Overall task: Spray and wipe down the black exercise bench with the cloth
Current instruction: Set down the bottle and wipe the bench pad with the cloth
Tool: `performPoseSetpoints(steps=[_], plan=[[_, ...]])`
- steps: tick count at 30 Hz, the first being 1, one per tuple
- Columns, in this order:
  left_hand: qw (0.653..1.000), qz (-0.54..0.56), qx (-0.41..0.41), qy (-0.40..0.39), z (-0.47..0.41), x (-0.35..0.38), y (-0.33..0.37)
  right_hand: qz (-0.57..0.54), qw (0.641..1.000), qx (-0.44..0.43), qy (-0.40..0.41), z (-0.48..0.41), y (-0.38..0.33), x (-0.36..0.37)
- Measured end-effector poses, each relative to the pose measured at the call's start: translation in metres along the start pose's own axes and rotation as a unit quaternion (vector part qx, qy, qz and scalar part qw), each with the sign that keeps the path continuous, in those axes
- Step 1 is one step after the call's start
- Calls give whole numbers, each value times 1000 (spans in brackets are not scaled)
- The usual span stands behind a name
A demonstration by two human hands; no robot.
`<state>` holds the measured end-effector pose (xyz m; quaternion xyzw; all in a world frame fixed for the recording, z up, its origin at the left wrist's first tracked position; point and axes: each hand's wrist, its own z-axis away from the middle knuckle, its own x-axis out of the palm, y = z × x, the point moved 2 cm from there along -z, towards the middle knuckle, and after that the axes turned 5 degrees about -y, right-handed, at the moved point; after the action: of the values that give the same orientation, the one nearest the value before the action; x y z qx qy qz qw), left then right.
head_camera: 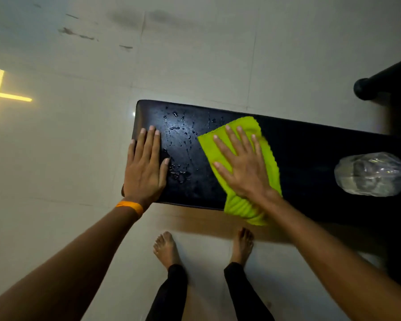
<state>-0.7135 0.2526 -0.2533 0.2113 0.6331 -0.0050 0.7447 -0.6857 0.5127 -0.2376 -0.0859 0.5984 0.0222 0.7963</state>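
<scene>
Both hands flat, fingers spread: right hand (242, 167) on green cloth (262, 158), left hand (146, 165) on wet bench (310, 154).

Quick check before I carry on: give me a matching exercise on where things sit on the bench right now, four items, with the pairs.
Items:
1. left hand
2. right hand
3. clear plastic bottle
4. water droplets

Places or states:
A. lying on its side at the bench's right part
B. flat on the bare bench end
C. between the two hands
D. pressing the green cloth

Pairs: 1-B, 2-D, 3-A, 4-C
</scene>
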Motion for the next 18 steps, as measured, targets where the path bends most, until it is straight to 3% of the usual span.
performPoseSetpoints(steps=[1, 3, 5, 7, 10, 11, 14, 15, 18], plan=[[1000, -6, 0, 4, 0, 1, -1, 4, 1000, 16, 15, -16, 18, -8], [1000, -12, -2, 5, -1, 2, -1, -29, 985, 162, 58, -32, 26, -15], [1000, -12, -1, 8, 0, 3, -1, -53, 959, 266, 80, -33, -19, -5], [1000, -13, -2, 13, -1, 2, -1, -45, 978, 198, 58, -28, -61, 2], [1000, -15, 2, 14, -1, 3, -2, -8, 1000, 9, 16, -45, -27, -7], [1000, -16, 2, 17, -1, 3, -2, -4, 1000, 5, 28, -56, -7, -13], [1000, -17, 0, 20, -1, 4, -3, -34, 983, 170, 67, -39, -8, -7], [1000, -16, 1, 22, 0, 4, -3, -39, 980, 184, 69, -18, -27, 0], [1000, -17, 0, 26, 0, 4, -2, -33, 998, 48, 22, 30, -34, 12]])
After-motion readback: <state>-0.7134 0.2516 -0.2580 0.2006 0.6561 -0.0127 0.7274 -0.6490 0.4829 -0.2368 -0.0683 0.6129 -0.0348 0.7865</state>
